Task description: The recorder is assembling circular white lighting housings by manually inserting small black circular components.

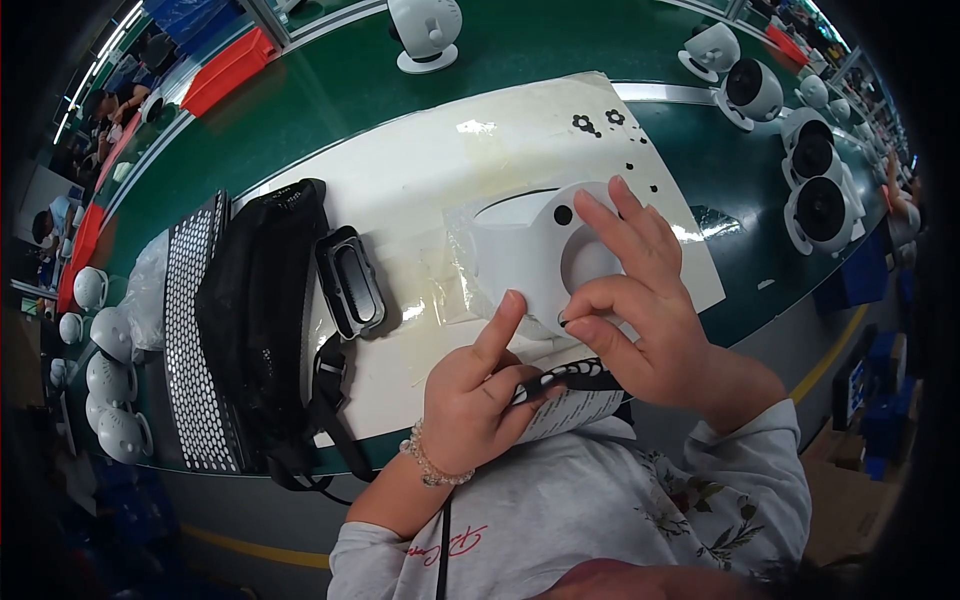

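Note:
A white plastic fan-like unit (515,255) lies on the pale work mat, its round base toward me. One black round pad (563,215) is stuck on that base. My right hand (650,310) is over the base, thumb and index finger pinched on a small black pad (563,320) at the base's near edge; its other fingers are raised. My left hand (475,400) has its curled fingers around a black sheet of pads (570,375) with pale cut-out spots and a printed paper (570,415) beneath. The left index finger stretches toward the unit's near side.
A black mesh bag (260,310), an opened metal tin (352,285) and a perforated panel (200,340) lie to the left. White fans (825,210) stand along the right, more (112,380) at left, one (425,35) at the back. Black pad scraps (583,124) dot the mat (400,150).

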Demonstrator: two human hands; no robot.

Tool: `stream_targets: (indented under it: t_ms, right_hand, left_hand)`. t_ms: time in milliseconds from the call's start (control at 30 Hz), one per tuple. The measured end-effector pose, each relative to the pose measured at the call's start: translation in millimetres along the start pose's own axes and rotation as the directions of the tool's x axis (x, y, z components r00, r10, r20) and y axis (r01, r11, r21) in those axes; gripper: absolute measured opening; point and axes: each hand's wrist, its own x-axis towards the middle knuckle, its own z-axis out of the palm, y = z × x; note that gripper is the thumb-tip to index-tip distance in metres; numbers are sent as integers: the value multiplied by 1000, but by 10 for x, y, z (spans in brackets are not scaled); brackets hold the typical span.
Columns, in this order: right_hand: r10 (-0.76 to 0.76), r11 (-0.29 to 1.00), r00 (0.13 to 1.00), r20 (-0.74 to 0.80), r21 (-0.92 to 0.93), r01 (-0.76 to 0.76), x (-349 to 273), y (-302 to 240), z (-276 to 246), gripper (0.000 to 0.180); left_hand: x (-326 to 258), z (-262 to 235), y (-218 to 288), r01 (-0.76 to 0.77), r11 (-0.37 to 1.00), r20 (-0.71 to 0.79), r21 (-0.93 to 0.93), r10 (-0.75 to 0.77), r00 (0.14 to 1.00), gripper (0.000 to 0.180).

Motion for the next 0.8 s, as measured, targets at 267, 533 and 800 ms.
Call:
stream_targets:
  t_ms: [267, 533, 800]
  right_hand:
    - [-213, 815, 969, -122, -570, 107, -262, -83, 22, 24]
    - [-292, 956, 940, -176, -86, 281, -313, -3, 137, 12]
    - [153, 969, 953, -261, 231, -93, -356, 250, 65, 8]
  left_hand:
    - [-20, -49, -23, -10, 1000, 69, 15, 9, 998, 28]
    - [1, 3, -17, -12, 999, -28, 35, 13, 1000, 21]
    - [-4, 23, -4, 10, 998, -47, 69, -6, 999, 24]
